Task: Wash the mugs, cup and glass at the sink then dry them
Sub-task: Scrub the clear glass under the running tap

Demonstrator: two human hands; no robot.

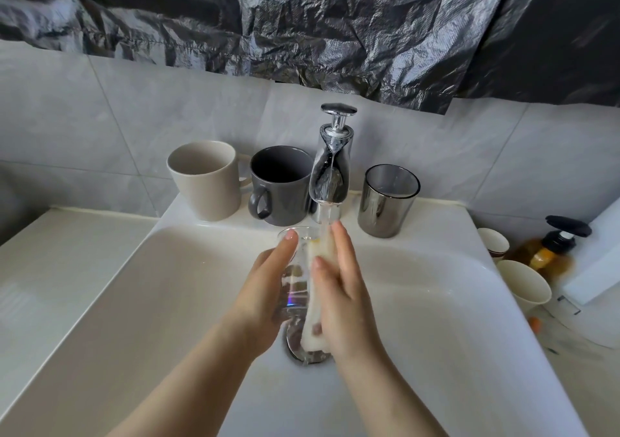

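Under the running tap [330, 171], over the sink [161, 302], the left hand [268, 289] wraps the clear glass [298, 269] while the right hand [344, 292] pinches a pale sponge [317, 306] against its wall; best to grip the wet glass firmly, turning it so the sponge reaches rim and inside.

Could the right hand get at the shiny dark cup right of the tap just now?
Probably not at once: nothing stands between the right hand and the shiny smoky-grey cup, but that hand holds a white sponge against the clear glass.
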